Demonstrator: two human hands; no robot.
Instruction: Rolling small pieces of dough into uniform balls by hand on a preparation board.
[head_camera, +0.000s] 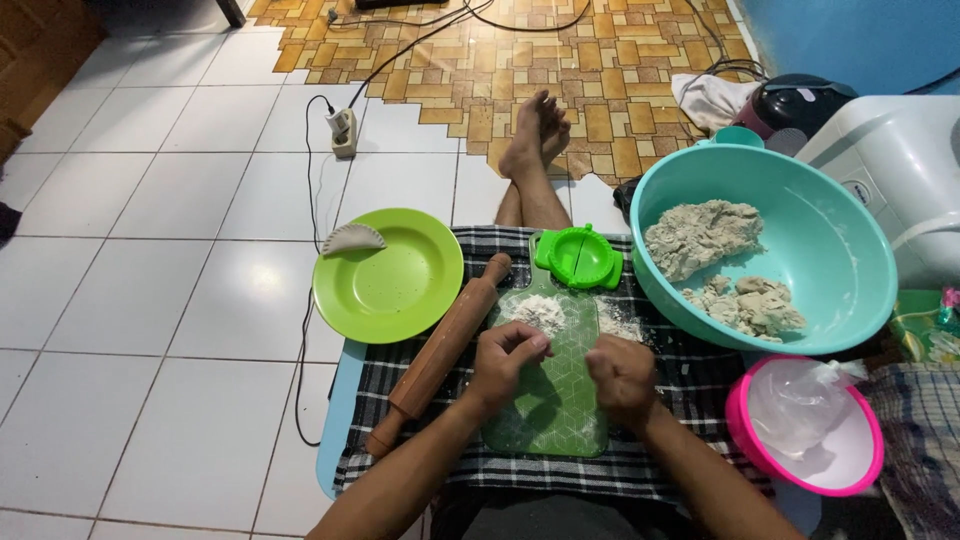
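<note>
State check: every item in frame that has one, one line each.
Left hand: fingers pinched, over the board.
Right hand: fisted.
Press: closed.
Board: floured.
Plate: holds one dumpling.
Bowl: dough inside.
Rolling pin: lying idle.

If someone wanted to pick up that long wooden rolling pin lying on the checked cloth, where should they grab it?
Probably around the thick middle barrel of the wooden rolling pin, coming from above with the hand across its length. It lies flat and slanted between the green plate and the green cutting board, with the barrel's top bare. The thin end handles would likely let it tip.
</note>
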